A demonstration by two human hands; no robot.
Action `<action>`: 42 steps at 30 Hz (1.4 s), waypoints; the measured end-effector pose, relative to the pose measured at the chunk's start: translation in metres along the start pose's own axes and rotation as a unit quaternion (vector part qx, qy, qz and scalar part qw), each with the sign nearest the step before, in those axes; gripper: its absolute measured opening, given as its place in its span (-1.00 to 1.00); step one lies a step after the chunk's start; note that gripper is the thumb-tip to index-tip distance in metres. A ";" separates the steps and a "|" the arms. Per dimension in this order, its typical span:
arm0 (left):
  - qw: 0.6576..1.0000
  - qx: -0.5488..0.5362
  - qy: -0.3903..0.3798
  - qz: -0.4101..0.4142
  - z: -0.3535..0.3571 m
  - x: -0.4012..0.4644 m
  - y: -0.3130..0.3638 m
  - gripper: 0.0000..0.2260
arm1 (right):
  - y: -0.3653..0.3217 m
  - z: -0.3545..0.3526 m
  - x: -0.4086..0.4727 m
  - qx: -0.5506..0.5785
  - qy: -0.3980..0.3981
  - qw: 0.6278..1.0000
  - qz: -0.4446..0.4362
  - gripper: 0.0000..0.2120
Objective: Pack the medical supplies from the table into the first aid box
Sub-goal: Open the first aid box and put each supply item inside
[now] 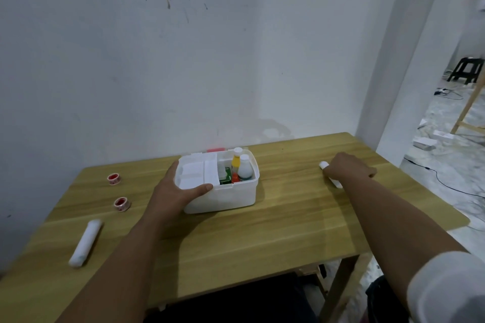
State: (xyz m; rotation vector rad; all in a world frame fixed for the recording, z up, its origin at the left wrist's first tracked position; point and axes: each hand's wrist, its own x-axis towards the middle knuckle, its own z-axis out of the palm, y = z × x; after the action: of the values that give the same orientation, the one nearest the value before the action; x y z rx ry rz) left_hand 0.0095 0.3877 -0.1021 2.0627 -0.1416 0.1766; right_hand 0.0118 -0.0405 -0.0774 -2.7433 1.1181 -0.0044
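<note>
The white first aid box stands open mid-table. Inside it are a white inner tray, a yellow bottle, a white bottle, a small red-capped bottle and a green packet. My left hand grips the box's left front rim, thumb over the edge. My right hand lies over a white bandage roll on the table to the right, fingers curled around it. Another white bandage roll lies at front left. Two red tape rolls sit left of the box.
The wooden table stands against a white wall. Its right edge borders an open floor with cables, a black stool and a wooden frame. A pink item shows behind the box.
</note>
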 end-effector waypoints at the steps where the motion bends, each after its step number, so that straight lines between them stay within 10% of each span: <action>1: 1.000 0.000 0.001 0.000 0.000 0.000 0.000 -0.03 | 0.001 0.000 0.000 0.008 0.004 1.000 -0.002 -0.63; 13: 1.000 0.015 -0.003 -0.010 -0.001 0.001 -0.002 0.06 | -0.044 -0.033 -0.027 0.164 -0.030 0.974 -0.153 -0.71; 21: 1.000 0.017 -0.006 -0.010 -0.001 0.000 0.001 -0.03 | -0.099 -0.069 -0.076 0.413 -0.185 0.851 -0.266 -0.64; 42: 1.000 0.017 -0.012 0.002 0.000 -0.001 0.006 -0.11 | -0.122 -0.006 -0.135 0.403 -0.009 0.829 -0.388 -0.67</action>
State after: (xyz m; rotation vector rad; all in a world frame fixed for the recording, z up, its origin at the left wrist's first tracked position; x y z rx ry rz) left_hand 0.0073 0.3845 -0.0969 2.0982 -0.1578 0.1570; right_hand -0.0012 0.1381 -0.0421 -2.1628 -0.1171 -0.4425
